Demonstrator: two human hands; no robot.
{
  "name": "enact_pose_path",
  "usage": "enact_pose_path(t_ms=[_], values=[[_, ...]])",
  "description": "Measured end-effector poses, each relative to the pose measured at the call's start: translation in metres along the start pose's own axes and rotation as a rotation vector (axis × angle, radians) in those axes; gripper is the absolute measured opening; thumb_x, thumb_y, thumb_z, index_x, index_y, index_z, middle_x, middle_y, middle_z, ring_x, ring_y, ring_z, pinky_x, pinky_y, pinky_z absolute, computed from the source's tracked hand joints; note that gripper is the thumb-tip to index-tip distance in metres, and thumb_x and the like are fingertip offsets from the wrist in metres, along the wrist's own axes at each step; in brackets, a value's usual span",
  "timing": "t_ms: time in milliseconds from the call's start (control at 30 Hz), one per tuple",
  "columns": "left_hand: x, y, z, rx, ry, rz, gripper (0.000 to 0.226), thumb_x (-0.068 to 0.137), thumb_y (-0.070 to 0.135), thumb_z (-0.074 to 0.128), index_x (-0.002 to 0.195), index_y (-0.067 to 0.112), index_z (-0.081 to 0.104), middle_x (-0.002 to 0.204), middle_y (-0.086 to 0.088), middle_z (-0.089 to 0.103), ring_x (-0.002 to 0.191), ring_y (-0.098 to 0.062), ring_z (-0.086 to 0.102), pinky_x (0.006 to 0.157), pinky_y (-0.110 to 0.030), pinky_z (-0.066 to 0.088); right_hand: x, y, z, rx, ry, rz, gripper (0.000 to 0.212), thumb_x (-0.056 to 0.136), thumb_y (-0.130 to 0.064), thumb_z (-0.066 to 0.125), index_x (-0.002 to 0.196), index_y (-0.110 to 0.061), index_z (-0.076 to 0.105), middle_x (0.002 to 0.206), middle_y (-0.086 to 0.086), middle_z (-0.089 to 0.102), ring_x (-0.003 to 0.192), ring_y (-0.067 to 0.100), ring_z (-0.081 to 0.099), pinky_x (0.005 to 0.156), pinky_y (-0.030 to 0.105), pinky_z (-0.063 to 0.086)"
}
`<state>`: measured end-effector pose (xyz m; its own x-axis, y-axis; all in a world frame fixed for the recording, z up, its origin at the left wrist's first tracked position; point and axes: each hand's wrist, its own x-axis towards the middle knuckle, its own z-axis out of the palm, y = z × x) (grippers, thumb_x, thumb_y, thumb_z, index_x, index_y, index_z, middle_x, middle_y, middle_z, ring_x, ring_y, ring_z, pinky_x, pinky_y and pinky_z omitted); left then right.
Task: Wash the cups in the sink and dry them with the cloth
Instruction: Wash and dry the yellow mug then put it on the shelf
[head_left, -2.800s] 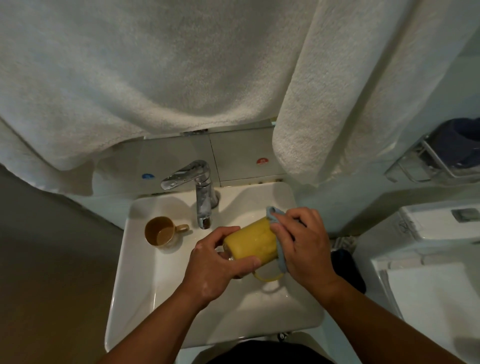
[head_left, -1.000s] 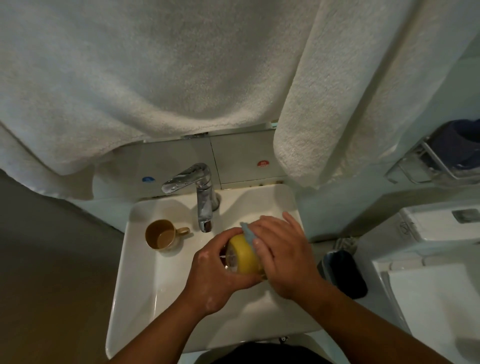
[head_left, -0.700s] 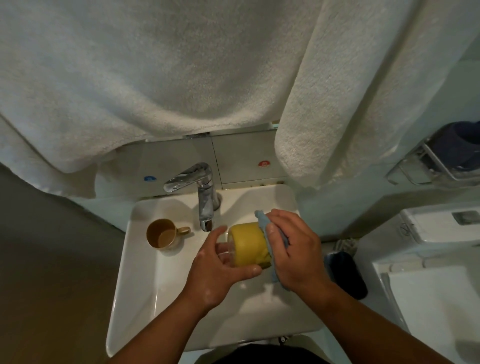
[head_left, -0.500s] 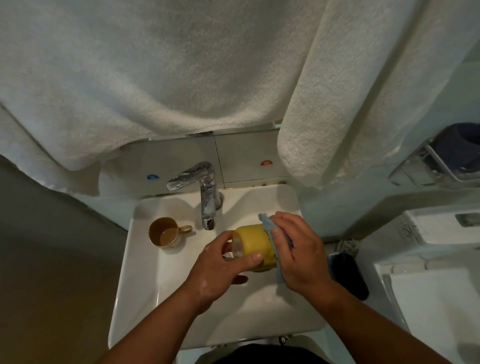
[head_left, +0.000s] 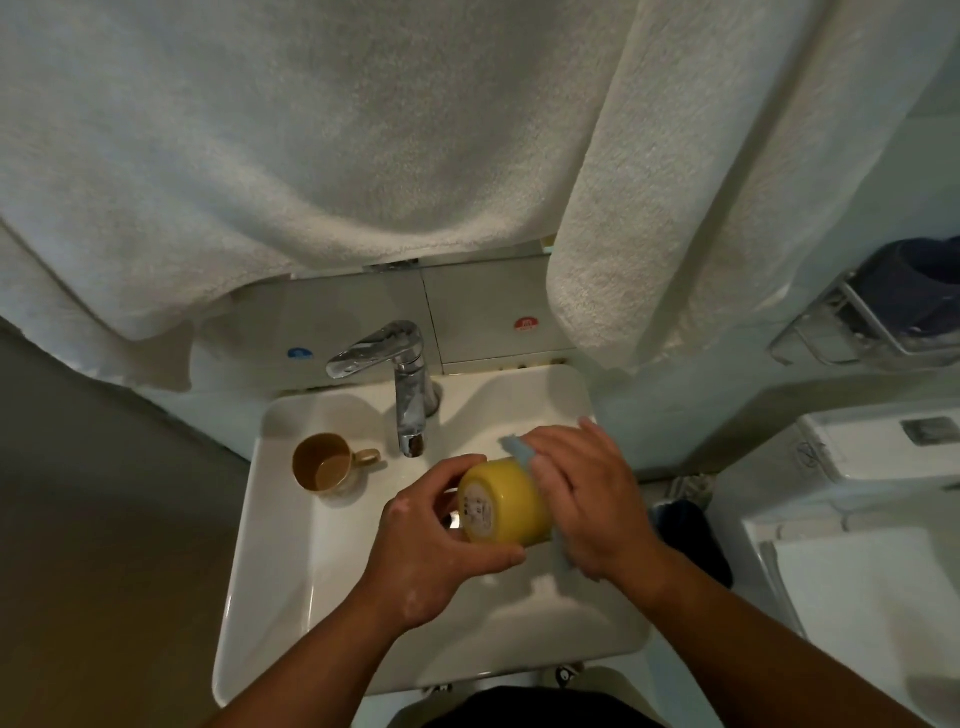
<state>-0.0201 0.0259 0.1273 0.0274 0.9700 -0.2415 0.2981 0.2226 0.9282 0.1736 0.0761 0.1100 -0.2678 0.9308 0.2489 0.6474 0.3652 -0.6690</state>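
**Hands drying yellow cup over the sink**

Left hand (head_left: 431, 551) curled round yellow cup (head_left: 506, 504) near its base; right hand (head_left: 582, 499) pressing blue cloth (head_left: 558, 558) against its side. Probably light, stiff, slippery while wet; best gripped around the body. Brown cup (head_left: 324, 464) upright at sink (head_left: 270, 571) far-left corner, tap (head_left: 400, 384) just beyond, towels (head_left: 311, 156) overhead.

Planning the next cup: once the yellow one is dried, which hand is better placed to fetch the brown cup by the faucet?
Probably the left hand. The brown cup sits on the sink's left side, nearer to it, while the right hand holds the cloth.
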Motion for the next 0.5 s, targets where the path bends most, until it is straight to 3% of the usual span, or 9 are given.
enact_pose_path(t_ms=[67,133,333,433,500], values=[[-0.001,-0.002,0.001,-0.015,0.007,0.006,0.087,0.049,0.020,0.102,0.125,0.037,0.063,0.112,0.019,0.065,0.105,-0.006,0.066,0.073,-0.030,0.062,0.000,0.010,-0.002,0.039,0.050,0.133,0.049,0.102,-0.047,0.029,0.118,-0.026,0.071,0.112,-0.010,0.068,0.103,0.004,0.057,0.105,0.046,0.043],[-0.001,-0.001,0.003,-0.021,0.015,0.013,0.088,0.049,0.023,0.102,0.126,0.036,0.062,0.113,0.018,0.065,0.105,-0.006,0.066,0.075,-0.029,0.062,-0.004,0.001,0.002,0.014,0.076,0.141,0.051,0.103,-0.048,0.027,0.117,-0.025,0.070,0.113,-0.008,0.068,0.106,0.002,0.056,0.110,0.044,0.040],[-0.001,0.002,0.007,0.007,0.011,0.074,0.079,0.055,0.024,0.100,0.123,0.034,0.062,0.111,0.014,0.070,0.104,-0.010,0.068,0.079,-0.027,0.061,-0.011,-0.034,0.007,-0.074,0.005,-0.200,0.045,0.105,-0.043,0.030,0.125,-0.021,0.064,0.122,-0.004,0.066,0.118,0.008,0.056,0.119,0.038,0.027],[-0.001,0.000,0.002,-0.022,-0.005,0.066,0.089,0.051,0.017,0.101,0.128,0.037,0.061,0.116,0.014,0.067,0.111,-0.012,0.066,0.080,-0.028,0.061,-0.005,-0.015,0.000,0.019,0.008,-0.008,0.053,0.103,-0.054,0.029,0.127,-0.024,0.066,0.123,-0.008,0.065,0.117,0.005,0.055,0.112,0.040,0.039],[0.001,0.001,0.000,-0.007,-0.018,0.086,0.093,0.053,0.017,0.101,0.132,0.043,0.058,0.123,0.020,0.062,0.117,-0.005,0.061,0.083,-0.024,0.059,-0.002,-0.008,-0.003,0.150,0.117,0.175,0.044,0.101,-0.051,0.040,0.122,-0.025,0.069,0.119,-0.011,0.067,0.110,0.001,0.059,0.097,0.031,0.050]])
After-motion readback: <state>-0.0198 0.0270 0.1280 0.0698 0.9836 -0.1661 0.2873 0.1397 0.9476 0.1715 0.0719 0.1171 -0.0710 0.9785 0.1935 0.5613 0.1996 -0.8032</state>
